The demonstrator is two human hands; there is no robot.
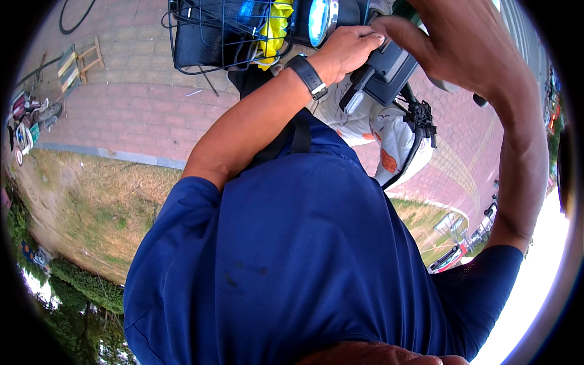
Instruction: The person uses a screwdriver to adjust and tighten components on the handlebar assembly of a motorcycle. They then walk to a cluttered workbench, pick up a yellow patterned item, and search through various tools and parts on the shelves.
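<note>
At top of view, just right of headlight [319, 23], your left hand [350, 48], watch [309, 76] on wrist, fingers drawn narrow, tips close together; cannot tell whether anything small is pinched there. Your right hand [420, 42] arches in from right, its tips near left fingertips; partly cut off by upper edge, so cannot tell whether it grips anything. Black box [392, 76] just below both hands, clear lamp [354, 102] near its lower left. White cover [398, 143] with orange patches below box. Farther left, wire basket [173, 48], yellow bundle [275, 30] at its right side.
</note>
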